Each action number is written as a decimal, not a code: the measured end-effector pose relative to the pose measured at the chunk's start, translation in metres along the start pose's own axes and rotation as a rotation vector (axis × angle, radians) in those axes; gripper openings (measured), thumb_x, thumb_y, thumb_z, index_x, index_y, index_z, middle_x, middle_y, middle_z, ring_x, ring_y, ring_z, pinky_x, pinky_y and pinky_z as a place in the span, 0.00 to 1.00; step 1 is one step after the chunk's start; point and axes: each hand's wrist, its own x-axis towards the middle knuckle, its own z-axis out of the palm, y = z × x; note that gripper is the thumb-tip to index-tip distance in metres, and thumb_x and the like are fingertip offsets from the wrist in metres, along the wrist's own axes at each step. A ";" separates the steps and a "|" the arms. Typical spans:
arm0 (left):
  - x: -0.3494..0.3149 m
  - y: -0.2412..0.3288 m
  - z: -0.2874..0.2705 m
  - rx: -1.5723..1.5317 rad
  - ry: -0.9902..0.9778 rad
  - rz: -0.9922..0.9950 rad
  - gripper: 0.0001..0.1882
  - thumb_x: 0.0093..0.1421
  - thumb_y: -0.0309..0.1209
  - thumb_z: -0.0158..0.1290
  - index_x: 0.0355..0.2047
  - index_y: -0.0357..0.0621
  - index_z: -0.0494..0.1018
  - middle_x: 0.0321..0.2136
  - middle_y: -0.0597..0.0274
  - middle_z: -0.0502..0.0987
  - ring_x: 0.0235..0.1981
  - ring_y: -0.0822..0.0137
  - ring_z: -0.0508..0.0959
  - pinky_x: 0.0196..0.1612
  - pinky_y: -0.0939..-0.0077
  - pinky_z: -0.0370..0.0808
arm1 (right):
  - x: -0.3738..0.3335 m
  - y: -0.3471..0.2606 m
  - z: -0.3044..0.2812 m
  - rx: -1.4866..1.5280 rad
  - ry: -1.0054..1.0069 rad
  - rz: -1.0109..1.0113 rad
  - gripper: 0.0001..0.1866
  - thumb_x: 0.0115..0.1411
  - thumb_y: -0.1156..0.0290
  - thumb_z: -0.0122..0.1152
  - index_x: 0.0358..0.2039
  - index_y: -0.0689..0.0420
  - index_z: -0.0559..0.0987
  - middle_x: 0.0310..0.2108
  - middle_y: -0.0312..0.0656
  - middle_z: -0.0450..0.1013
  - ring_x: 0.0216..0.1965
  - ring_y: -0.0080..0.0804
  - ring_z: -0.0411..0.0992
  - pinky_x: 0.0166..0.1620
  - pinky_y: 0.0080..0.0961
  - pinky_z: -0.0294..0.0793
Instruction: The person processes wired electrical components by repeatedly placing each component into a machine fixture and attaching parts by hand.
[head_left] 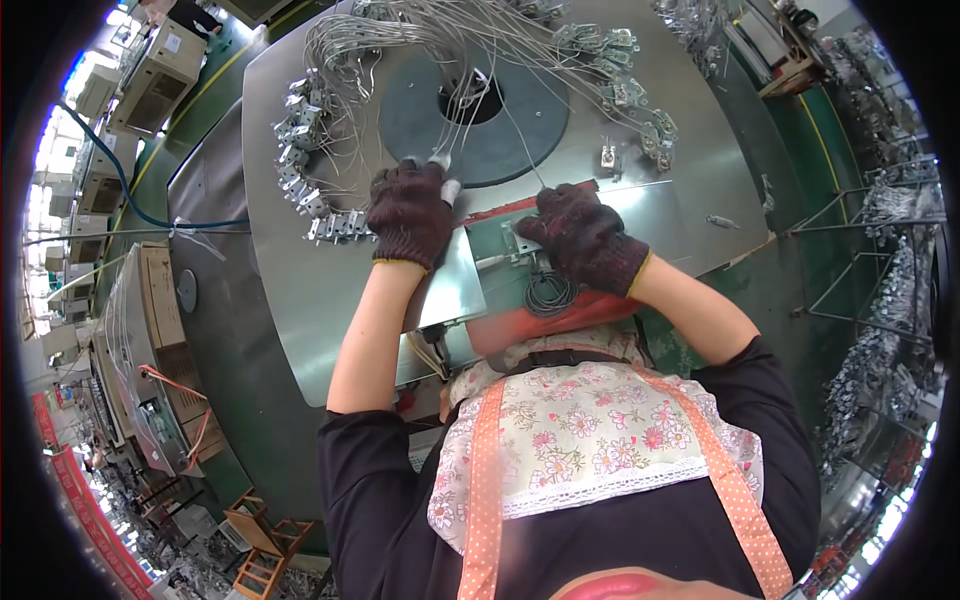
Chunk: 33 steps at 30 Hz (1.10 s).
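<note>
Both of my hands wear dark maroon knitted gloves. My left hand [410, 208] is closed at the near edge of the grey disc [400, 110]; its thumb and fingertip look whitish. Thin grey wires [462, 115] run from the disc's central hole to its fingertips. My right hand [582, 238] is closed over the gap in the tabletop, and a thin grey cable [522, 140] leads up from it to the hole. A small metal bracket [519, 242] shows by its thumb, partly hidden by the glove. Below it hangs a coil of dark cable [551, 292].
Metal parts on grey wires [300, 150] ring the disc on the left; more [628, 95] lie at the right. A single metal piece [609, 156] and a small fitting [722, 221] rest on the metal tabletop [350, 310]. Racks of metal parts [870, 350] stand at the right.
</note>
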 end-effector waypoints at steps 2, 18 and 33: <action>-0.010 0.003 0.003 -0.064 0.294 0.096 0.19 0.64 0.43 0.55 0.50 0.48 0.79 0.45 0.47 0.79 0.50 0.45 0.77 0.60 0.47 0.68 | -0.002 -0.003 0.002 -0.014 -0.005 0.043 0.15 0.51 0.68 0.65 0.41 0.49 0.81 0.39 0.49 0.74 0.44 0.48 0.76 0.44 0.45 0.76; -0.050 0.091 0.016 -0.296 0.140 0.523 0.14 0.54 0.39 0.57 0.36 0.44 0.79 0.33 0.52 0.81 0.41 0.52 0.80 0.49 0.55 0.74 | -0.018 0.034 -0.007 0.621 -0.225 0.107 0.32 0.54 0.57 0.72 0.57 0.56 0.74 0.50 0.52 0.73 0.52 0.51 0.72 0.54 0.42 0.74; -0.052 0.101 -0.005 -0.173 -0.192 0.312 0.27 0.61 0.45 0.57 0.53 0.37 0.75 0.49 0.46 0.80 0.55 0.49 0.77 0.64 0.52 0.66 | -0.002 0.174 -0.003 0.005 -0.063 0.337 0.15 0.55 0.71 0.61 0.44 0.57 0.81 0.41 0.56 0.78 0.48 0.57 0.78 0.51 0.45 0.77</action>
